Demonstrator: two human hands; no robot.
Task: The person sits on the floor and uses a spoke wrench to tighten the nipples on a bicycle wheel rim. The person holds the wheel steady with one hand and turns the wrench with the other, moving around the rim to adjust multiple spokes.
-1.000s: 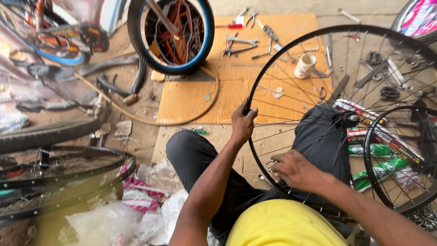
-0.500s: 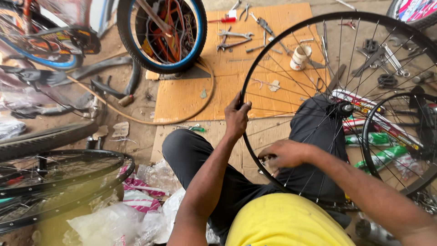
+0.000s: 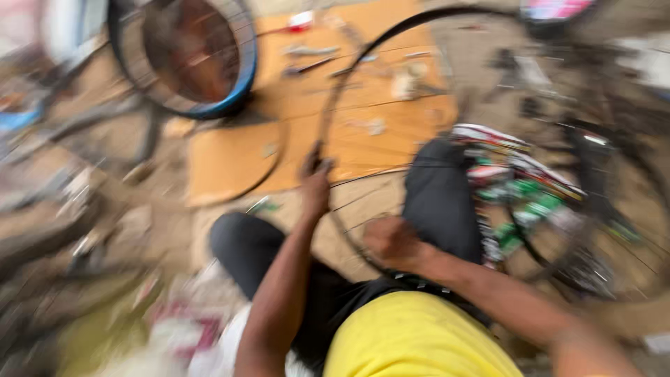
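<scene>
The view is heavily blurred by motion. A large spoked bicycle wheel [image 3: 363, 63] with a thin black rim stands over my lap. My left hand [image 3: 315, 183] grips its rim on the near-left side. Lower down, my right hand [image 3: 392, 241] rests closed against the rim and spokes near my knee; whether it holds anything small is hidden by blur. I sit on the ground in dark trousers [image 3: 440, 195] and a yellow shirt [image 3: 412, 335].
A blue-rimmed wheel [image 3: 188, 56] stands at the back left. An orange board [image 3: 363, 98] lies on the ground with scattered tools. Colourful packets [image 3: 523, 188] and another wheel [image 3: 600, 209] lie to the right. Tyres and clutter fill the left side.
The view has swung and blurred. My left hand stays on the rim, and my right hand has slid a little lower along the rim towards my lap.
</scene>
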